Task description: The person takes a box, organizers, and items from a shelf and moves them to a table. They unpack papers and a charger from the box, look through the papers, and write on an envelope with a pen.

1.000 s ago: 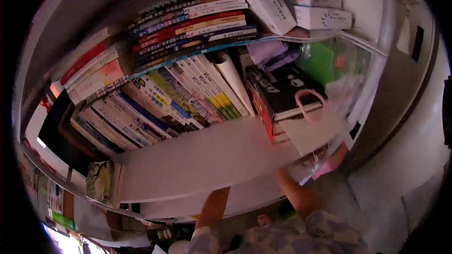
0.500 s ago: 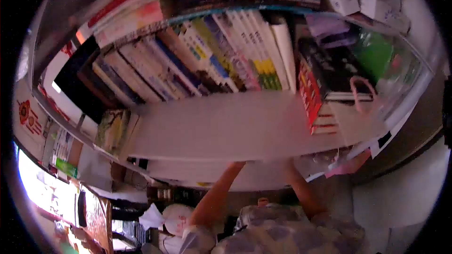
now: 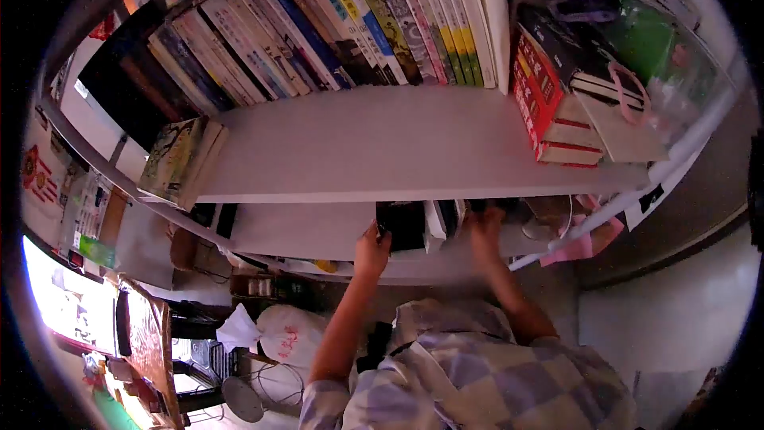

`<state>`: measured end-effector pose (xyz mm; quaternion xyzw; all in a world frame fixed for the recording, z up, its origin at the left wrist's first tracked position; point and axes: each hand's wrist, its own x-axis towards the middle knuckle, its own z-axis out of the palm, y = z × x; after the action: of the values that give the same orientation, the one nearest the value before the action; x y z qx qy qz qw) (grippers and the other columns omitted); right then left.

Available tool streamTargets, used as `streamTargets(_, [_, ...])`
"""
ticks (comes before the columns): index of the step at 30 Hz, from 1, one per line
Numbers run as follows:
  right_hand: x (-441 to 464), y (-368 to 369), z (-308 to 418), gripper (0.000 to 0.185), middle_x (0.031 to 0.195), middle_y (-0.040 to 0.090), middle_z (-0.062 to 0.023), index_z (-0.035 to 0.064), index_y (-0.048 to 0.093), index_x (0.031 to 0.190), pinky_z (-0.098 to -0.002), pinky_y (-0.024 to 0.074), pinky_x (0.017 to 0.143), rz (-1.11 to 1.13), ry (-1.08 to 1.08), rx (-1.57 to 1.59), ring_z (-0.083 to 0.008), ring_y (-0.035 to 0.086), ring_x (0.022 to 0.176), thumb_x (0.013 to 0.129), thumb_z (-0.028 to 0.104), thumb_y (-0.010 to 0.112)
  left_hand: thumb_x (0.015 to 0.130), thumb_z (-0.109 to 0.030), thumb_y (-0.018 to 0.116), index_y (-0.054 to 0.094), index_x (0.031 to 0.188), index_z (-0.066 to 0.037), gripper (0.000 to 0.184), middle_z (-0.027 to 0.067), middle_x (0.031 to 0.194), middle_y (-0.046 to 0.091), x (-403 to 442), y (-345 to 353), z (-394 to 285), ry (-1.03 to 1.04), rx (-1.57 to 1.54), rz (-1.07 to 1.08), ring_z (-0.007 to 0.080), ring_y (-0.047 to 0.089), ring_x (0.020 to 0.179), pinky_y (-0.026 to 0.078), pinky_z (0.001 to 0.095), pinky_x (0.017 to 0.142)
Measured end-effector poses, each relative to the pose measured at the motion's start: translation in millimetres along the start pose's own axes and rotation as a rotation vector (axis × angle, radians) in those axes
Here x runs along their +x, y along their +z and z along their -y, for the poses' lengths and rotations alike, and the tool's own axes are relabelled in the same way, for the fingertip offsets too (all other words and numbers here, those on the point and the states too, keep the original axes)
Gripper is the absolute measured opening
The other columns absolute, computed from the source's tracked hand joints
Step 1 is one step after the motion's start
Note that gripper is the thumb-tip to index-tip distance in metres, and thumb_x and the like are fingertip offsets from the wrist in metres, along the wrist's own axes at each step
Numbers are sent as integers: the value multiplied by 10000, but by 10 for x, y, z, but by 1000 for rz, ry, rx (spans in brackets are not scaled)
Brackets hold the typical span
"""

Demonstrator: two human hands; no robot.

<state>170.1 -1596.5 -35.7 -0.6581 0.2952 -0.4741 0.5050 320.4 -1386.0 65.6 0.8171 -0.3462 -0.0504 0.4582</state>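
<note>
On the lower shelf, under the overhang of the upper board, stands a black book (image 3: 402,225). My left hand (image 3: 372,252) is closed at its left edge, with the thumb against the cover. Directly right of it are a white book (image 3: 434,227) and other thin dark volumes, partly hidden by the board. My right hand (image 3: 486,232) reaches in on the far side of these books, close to a dark object under the board. Its fingers are blurred and partly hidden, so their grip does not show.
Above, the upper shelf (image 3: 358,143) carries a leaning row of books (image 3: 318,32). Red-spined books (image 3: 537,95) with a black book on top stand at its right, and a small stack (image 3: 179,159) at its left. A metal frame rail (image 3: 684,163) runs down the right side.
My view has tilted down, so the upper shelf sits higher and more of the lower shelf shows. My hands, previously mostly hidden by the board, now show beside the books.
</note>
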Motion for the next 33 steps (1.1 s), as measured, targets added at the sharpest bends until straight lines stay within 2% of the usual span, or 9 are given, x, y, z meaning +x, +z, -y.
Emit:
streamTargets(3, [142, -104, 498, 375, 880, 495, -103, 44, 367, 1076, -328, 420, 710, -121, 34, -240, -203, 502, 791, 761, 101, 562, 755, -172, 545, 508, 930, 36, 274, 211, 690, 569, 12, -105, -174, -97, 155, 87, 367, 556, 623, 441, 402, 553])
streamTargets(6, [288, -183, 683, 297, 1098, 466, -200, -5, 483, 1052, -444, 346, 873, 13, -286, -651, -351, 440, 1006, 821, 181, 472, 745, -185, 546, 510, 888, 31, 261, 224, 670, 561, 19, -44, 9, -40, 185, 148, 388, 548, 626, 443, 433, 564])
streamTargets(9, [504, -232, 396, 319, 1088, 475, -199, -4, 480, 1075, -449, 334, 882, 467, 101, -533, -353, 429, 1023, 834, 200, 436, 742, -183, 523, 510, 853, 27, 238, 233, 680, 560, 47, 155, 344, 2, 399, 305, 401, 542, 646, 439, 456, 580])
streamTargets(12, [483, -164, 144, 333, 1078, 486, -202, -2, 481, 1085, -438, 356, 854, 432, -43, -652, -346, 455, 987, 833, 208, 420, 742, -165, 495, 508, 870, 32, 235, 246, 696, 556, -2, 320, 522, 240, 362, 247, 408, 540, 663, 434, 470, 591])
streamTargets(17, [248, -65, -165, 365, 1031, 511, -241, 6, 489, 1074, -387, 372, 842, 385, -395, -847, -370, 464, 999, 733, 137, 510, 741, -131, 470, 491, 919, 26, 239, 270, 747, 546, -87, 444, 142, -20, 86, 200, 422, 527, 706, 428, 483, 610])
streamTargets(20, [93, 147, 390, 291, 877, 567, -218, -6, 547, 950, -397, 428, 714, 531, 146, -715, -363, 530, 848, 690, 126, 544, 745, -126, 463, 487, 959, 18, 259, 268, 740, 546, -152, 415, 107, -209, 28, 202, 427, 523, 706, 425, 488, 613])
streamTargets(24, [-150, 278, 447, 258, 752, 591, -187, -32, 565, 865, -390, 443, 604, 618, -198, -810, -318, 568, 703, 673, 140, 584, 745, -129, 465, 481, 1021, 8, 309, 247, 723, 556, -393, 52, -9, -309, 88, 139, 420, 529, 684, 427, 486, 606])
streamTargets(29, [-565, 740, 669, 198, 672, 578, -130, -52, 559, 781, -335, 438, 543, 714, 95, -561, -189, 552, 616, 658, 100, 589, 736, -138, 480, 451, 1127, -34, 405, 231, 732, 565, -942, -530, 179, -471, 46, 9, 407, 542, 678, 435, 479, 609])
streamTargets(33, [-1136, 1150, 1676, 166, 678, 575, -111, -43, 550, 757, -325, 428, 532, 902, -45, -388, -156, 538, 630, 648, 76, 585, 719, -129, 498, 366, 1223, -60, 526, 239, 726, 563, -1714, -1030, 337, -457, -1, -185, 407, 545, 672, 433, 478, 615])
